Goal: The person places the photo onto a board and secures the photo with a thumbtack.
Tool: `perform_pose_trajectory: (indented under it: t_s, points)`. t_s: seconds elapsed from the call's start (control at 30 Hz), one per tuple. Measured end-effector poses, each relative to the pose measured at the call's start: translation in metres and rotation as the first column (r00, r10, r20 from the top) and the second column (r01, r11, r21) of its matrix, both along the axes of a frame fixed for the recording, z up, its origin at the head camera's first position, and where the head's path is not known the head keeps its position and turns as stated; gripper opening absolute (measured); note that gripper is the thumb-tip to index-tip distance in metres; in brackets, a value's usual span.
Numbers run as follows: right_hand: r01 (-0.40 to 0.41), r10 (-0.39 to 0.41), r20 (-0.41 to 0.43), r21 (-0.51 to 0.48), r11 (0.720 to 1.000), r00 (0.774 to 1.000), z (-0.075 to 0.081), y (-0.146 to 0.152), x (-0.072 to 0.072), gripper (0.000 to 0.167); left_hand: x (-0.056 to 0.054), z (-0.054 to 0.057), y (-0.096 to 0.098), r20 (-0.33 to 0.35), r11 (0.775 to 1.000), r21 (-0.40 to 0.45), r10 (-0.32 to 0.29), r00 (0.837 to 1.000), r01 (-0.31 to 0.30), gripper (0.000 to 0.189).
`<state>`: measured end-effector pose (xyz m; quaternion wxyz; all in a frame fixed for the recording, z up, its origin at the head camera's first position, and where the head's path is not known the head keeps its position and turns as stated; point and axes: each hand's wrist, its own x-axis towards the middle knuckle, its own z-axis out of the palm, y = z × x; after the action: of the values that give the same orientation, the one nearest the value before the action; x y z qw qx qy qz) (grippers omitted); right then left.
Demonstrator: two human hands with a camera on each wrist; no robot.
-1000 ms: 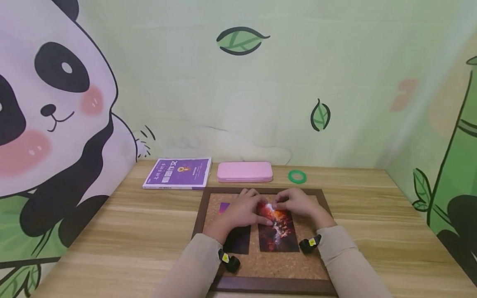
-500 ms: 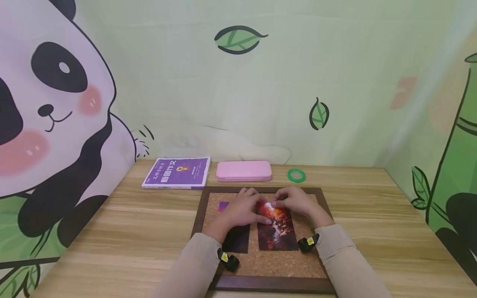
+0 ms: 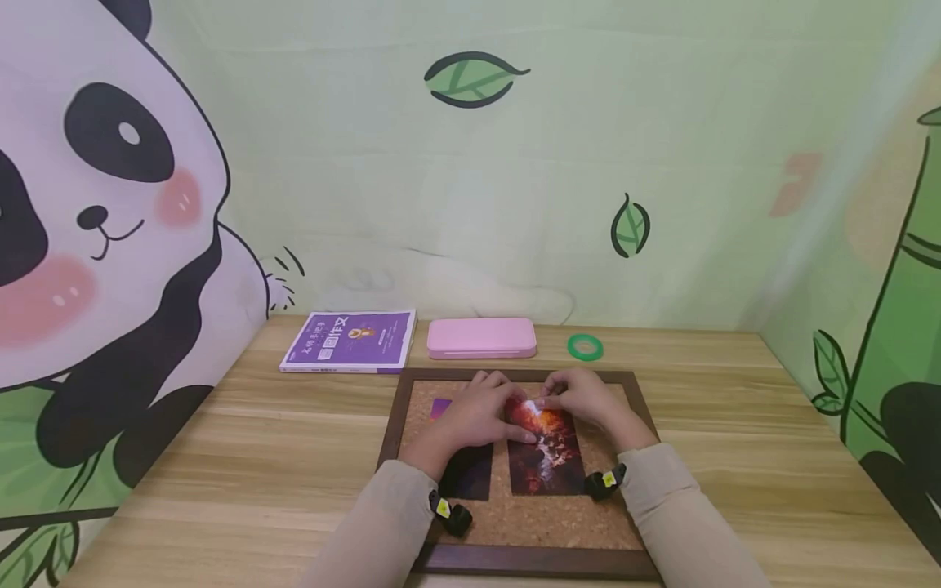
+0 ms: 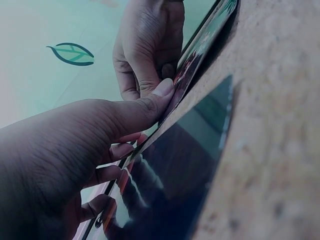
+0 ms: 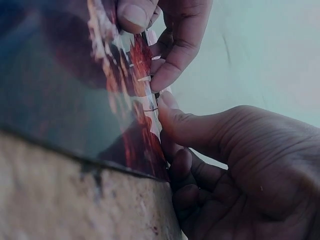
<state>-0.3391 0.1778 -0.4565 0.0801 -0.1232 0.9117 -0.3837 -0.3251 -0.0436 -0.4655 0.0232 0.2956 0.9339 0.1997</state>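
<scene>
A glossy photo print point(image 3: 546, 465) with a fiery red and white pattern lies on the right half of a framed corkboard point(image 3: 540, 523). My left hand point(image 3: 478, 412) reaches across from the left, its thumb resting on the print's face and its fingertips at the top edge. At that same top edge, the thumb and curled fingers of my right hand point(image 3: 588, 400) pinch; in the right wrist view, fingers of the right hand point(image 5: 240, 160) hide what lies between them. A second dark print point(image 3: 470, 474) with a purple corner is partly covered by my left hand.
Behind the corkboard stand a purple book point(image 3: 353, 341), a pink pencil case point(image 3: 481, 338) and a green tape roll point(image 3: 585, 347) on the wooden table point(image 3: 742, 457). A cloth with a panda and leaves hangs behind.
Both hands keep nearly the same place at the print's top edge. The right wrist has shifted very slightly left; the prints and board have not visibly moved.
</scene>
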Motion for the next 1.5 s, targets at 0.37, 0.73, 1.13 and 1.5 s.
perform_pose_trajectory:
  t_s: [0.37,0.73,1.13,1.5]
  points:
    - [0.046,-0.046,0.031,-0.008,0.999,0.998,-0.002,-0.006,0.004,0.010,0.006,0.000,-0.002,-0.021,1.000,0.010,-0.003,1.000,0.003,0.067]
    - [-0.013,0.013,-0.021,0.013,1.000,1.000,-0.008,-0.003,0.002,0.008,0.005,-0.003,-0.003,-0.031,1.000,0.011,-0.002,1.000,0.002,0.067]
    - [-0.114,0.113,-0.071,-0.011,0.993,0.991,-0.011,0.011,0.001,0.008,0.002,-0.004,0.000,-0.027,1.000,0.006,0.001,1.000,-0.001,0.070]
    - [-0.108,0.103,-0.081,-0.055,0.993,0.991,-0.010,0.012,0.000,0.010,-0.002,-0.004,0.000,-0.030,1.000,-0.003,0.000,1.000,0.000,0.070]
